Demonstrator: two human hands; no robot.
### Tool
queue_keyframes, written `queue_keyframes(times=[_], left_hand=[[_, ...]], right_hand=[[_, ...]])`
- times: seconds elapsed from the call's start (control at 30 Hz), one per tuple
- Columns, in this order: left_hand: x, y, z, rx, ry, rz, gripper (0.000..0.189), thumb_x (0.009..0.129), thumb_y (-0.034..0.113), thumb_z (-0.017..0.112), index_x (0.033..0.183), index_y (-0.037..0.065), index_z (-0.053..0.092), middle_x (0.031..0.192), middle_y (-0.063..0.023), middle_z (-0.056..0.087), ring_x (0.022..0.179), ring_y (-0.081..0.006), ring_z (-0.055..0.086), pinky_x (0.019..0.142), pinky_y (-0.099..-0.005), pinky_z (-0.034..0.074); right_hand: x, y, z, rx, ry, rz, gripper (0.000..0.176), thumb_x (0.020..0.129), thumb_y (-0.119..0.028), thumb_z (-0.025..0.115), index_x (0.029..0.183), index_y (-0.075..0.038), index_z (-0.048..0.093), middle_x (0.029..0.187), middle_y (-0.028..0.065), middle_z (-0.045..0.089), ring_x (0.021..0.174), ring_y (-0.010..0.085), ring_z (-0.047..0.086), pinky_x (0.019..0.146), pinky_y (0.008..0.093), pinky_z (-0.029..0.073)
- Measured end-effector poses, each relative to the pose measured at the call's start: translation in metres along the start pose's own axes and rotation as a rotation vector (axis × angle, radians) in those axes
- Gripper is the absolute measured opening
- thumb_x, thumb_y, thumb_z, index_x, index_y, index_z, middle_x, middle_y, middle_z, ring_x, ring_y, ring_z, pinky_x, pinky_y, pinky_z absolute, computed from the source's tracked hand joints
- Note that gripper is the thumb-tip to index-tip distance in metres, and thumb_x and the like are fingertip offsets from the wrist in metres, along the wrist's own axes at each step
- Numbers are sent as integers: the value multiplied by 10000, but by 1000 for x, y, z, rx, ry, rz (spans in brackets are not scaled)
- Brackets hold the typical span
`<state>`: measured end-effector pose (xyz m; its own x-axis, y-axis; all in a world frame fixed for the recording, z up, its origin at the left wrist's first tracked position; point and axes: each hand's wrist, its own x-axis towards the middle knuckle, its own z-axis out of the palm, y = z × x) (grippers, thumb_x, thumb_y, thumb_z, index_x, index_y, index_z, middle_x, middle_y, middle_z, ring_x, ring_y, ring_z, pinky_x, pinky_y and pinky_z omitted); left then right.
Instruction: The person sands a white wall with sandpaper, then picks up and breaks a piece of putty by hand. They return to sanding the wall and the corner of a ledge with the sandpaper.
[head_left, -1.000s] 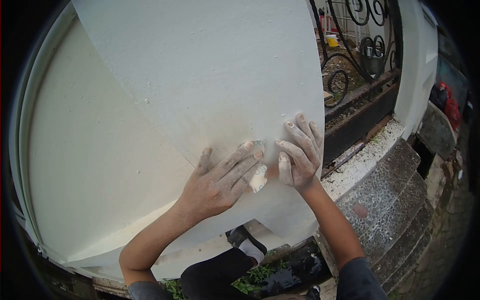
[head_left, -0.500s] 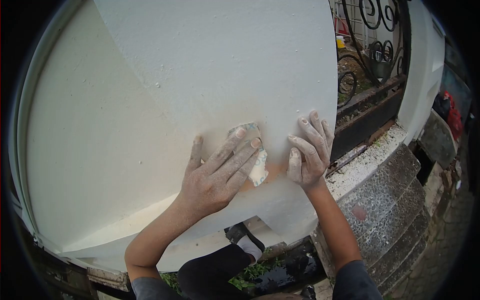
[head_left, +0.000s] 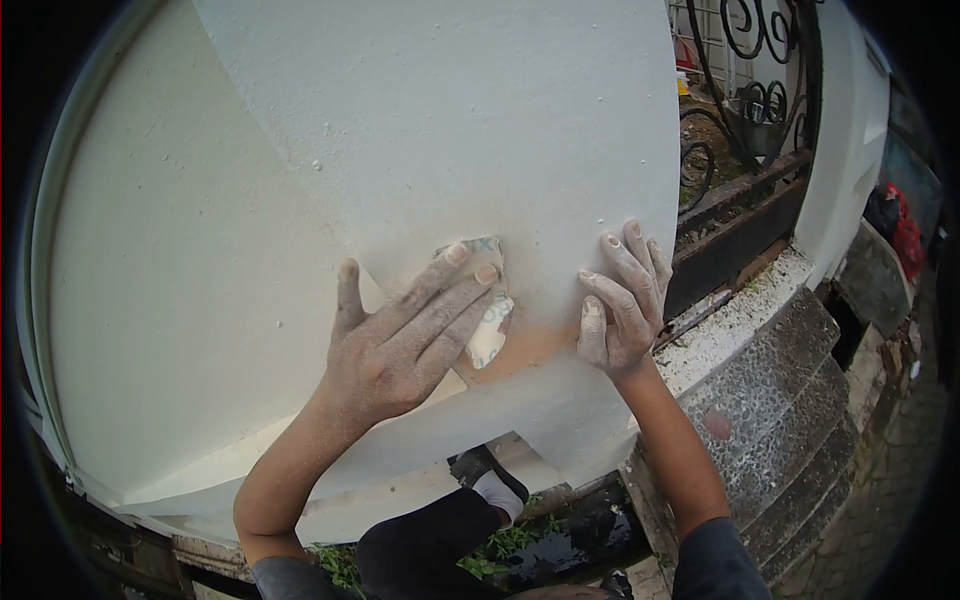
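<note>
Dusty with white powder, my left hand [head_left: 400, 335] presses a torn piece of sandpaper [head_left: 490, 330] flat against the white wall [head_left: 450, 130]. Its fingers are stretched over the sheet, whose printed backing shows beyond the fingertips, and the thumb points up, away from them. An orange-brown patch [head_left: 535, 350] shows on the wall just right of the sheet. My right hand [head_left: 625, 300] rests at the wall's right edge with its fingers apart and slightly bent, holding nothing.
A black scrolled metal gate [head_left: 745, 200] stands right of the wall. Grey stone steps [head_left: 760, 430] curve below it. At the bottom are my shoe [head_left: 485, 470], green plants [head_left: 510, 540] and a dark wet channel [head_left: 590, 540]. A red bag [head_left: 907, 240] lies far right.
My left hand and the sandpaper have slid left along the wall, uncovering more of the orange-brown patch. My right hand has barely moved.
</note>
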<state>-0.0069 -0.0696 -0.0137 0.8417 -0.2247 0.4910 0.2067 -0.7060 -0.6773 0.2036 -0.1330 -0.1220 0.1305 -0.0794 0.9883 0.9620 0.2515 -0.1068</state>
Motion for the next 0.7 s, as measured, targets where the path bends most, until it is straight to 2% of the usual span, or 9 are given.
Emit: queue_keyframes(times=[0.1, 0.13, 0.2, 0.3, 0.43, 0.47, 0.53, 0.63, 0.7], left_hand=[[3, -8, -5, 124, 91, -114, 249, 868, 301, 436, 1045, 229, 595, 1221, 68, 544, 1229, -105, 401, 1097, -531, -33], [-9, 4, 4, 34, -13, -94, 246, 859, 326, 448, 1024, 233, 604, 1210, 86, 550, 1214, -109, 419, 1101, -523, -34], [-22, 24, 9, 26, -208, 108, 244, 847, 340, 464, 1016, 238, 608, 1197, 97, 557, 1204, -108, 432, 1099, -530, -35], [-17, -3, 1, 124, -14, 57, 236, 844, 335, 472, 1016, 248, 610, 1190, 96, 563, 1203, -114, 436, 1100, -530, -7], [-4, -10, -8, 116, 101, -169, 217, 844, 316, 480, 1000, 254, 618, 1170, 91, 578, 1189, -124, 455, 1099, -529, 22], [-14, 1, 1, 37, 25, -137, 211, 850, 312, 474, 993, 252, 618, 1167, 87, 581, 1185, -122, 459, 1100, -525, 18], [-30, 25, 14, 28, -131, 65, 207, 851, 312, 473, 983, 247, 619, 1162, 80, 585, 1180, -124, 465, 1104, -515, 22], [-21, -4, 4, 131, 57, 31, 200, 849, 314, 481, 970, 242, 623, 1159, 78, 587, 1177, -129, 469, 1105, -507, 29], [-6, -17, -4, 123, 140, -100, 199, 852, 310, 478, 966, 240, 625, 1160, 77, 587, 1176, -132, 471, 1104, -508, 22]], right_hand=[[-2, 0, 2, 4, 2, 6, 161, 730, -96, 518, 847, -123, 625, 1160, 111, 579, 1222, 307, 427, 1046, 446, 215], [-2, 1, 2, 6, 5, 3, 160, 730, -96, 518, 847, -123, 625, 1160, 111, 579, 1222, 307, 428, 1047, 445, 214], [-1, 0, 2, 6, 8, 1, 161, 730, -96, 517, 846, -122, 625, 1159, 112, 579, 1220, 307, 429, 1047, 444, 214], [0, 1, 1, -1, 5, -2, 163, 730, -95, 514, 846, -121, 625, 1156, 113, 579, 1220, 307, 429, 1045, 445, 217], [-2, 0, 3, 3, 12, 0, 165, 732, -96, 513, 849, -122, 626, 1155, 113, 579, 1223, 306, 425, 1043, 444, 220], [-2, 1, 3, -1, 18, -1, 165, 732, -97, 513, 850, -123, 626, 1154, 113, 579, 1224, 305, 424, 1043, 444, 221], [-1, -2, 2, -8, 6, 3, 158, 731, -100, 514, 841, -126, 624, 1152, 111, 581, 1223, 300, 426, 1044, 438, 222], [-1, 0, 0, -17, 3, 0, 158, 728, -98, 513, 838, -129, 622, 1150, 111, 582, 1222, 295, 428, 1047, 439, 220], [-2, -1, 2, -14, 9, 1, 162, 725, -97, 514, 841, -132, 622, 1153, 109, 580, 1223, 293, 428, 1050, 440, 217]])
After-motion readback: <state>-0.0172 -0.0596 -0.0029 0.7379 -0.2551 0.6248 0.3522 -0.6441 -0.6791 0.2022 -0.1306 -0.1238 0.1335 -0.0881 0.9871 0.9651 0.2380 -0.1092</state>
